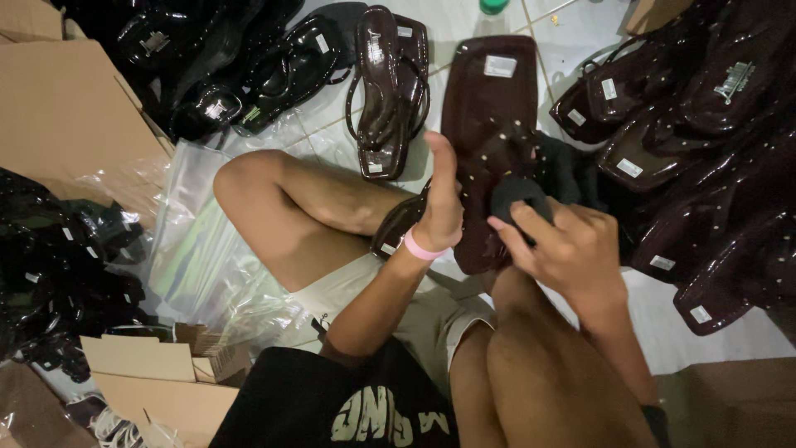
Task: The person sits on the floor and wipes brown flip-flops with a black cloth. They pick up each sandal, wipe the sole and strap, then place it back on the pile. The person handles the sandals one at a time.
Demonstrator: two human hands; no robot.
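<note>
Item in hand: dark maroon glossy sandal (489, 108), sole up, toe end pointing away from the person, held over the lap above the tiled floor (489, 37). Left hand (439, 207) is clamped on the sandal's left edge, thumb raised along the sole; pink wristband (421, 247) is worn on that wrist. Right hand (572, 249) is closed on a dark cloth (518, 195), pressed against the sole's lower part. Step judged: wiping/polishing of the sole, approx. mid-stroke; next move would call for the cloth to be drawn along the sole while the left grip is kept firm, w/ the sandal turned for the untouched side. Count, as far as can be told: 1 sandal in hand; 1 more partly hidden under the left wrist; 1 pair of brown sandals (385, 83) on the floor just ahead; black glossy sandals (215, 58) upper left, approx. 4+, exact no. not readable; maroon pile (705, 149) at right, approx. 6+, overlapping; clear plastic bags (199, 241) by the left knee, no. unclear; cardboard boxes (58, 108), 2–3 seen
</note>
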